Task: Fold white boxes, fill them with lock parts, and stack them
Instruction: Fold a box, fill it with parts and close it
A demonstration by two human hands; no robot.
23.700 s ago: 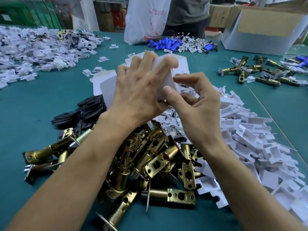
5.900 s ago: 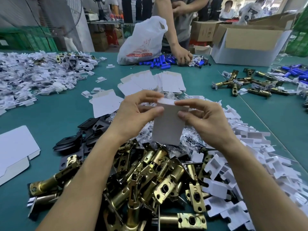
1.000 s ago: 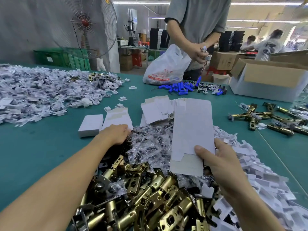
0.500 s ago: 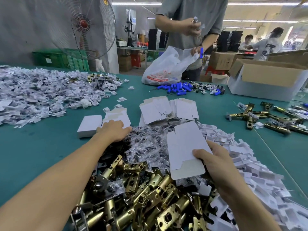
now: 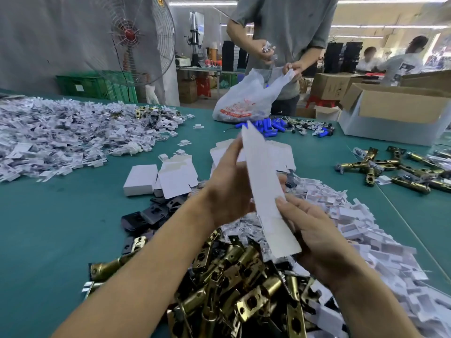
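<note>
Head view. Holding a flat white box (image 5: 263, 181) up over the middle of the green bench (image 5: 48, 240), turned nearly edge-on, its far tip pointing up and away. Pinching the near end with the right hand (image 5: 317, 240), thumb pressing on the card's face, fingers tucked behind. Gripping the card's left edge higher up with the left hand (image 5: 227, 191), back of the hand facing the camera, fingertips hidden behind the card. Hovering over a heap of brass latches (image 5: 239, 284) at the near edge, black plates (image 5: 146, 214) lying just to the left, small clear bags (image 5: 244, 228) showing directly under the card. Bordering all this on the right, a long drift of white card inserts (image 5: 361, 215). Resting farther out on the left, one closed white box (image 5: 140, 175) touching a small stack of flat blanks (image 5: 177, 178). Facing, across the bench, another person (image 5: 288, 28) holding open a white plastic bag (image 5: 241, 101), blue parts (image 5: 267, 125) lying beside it.
</note>
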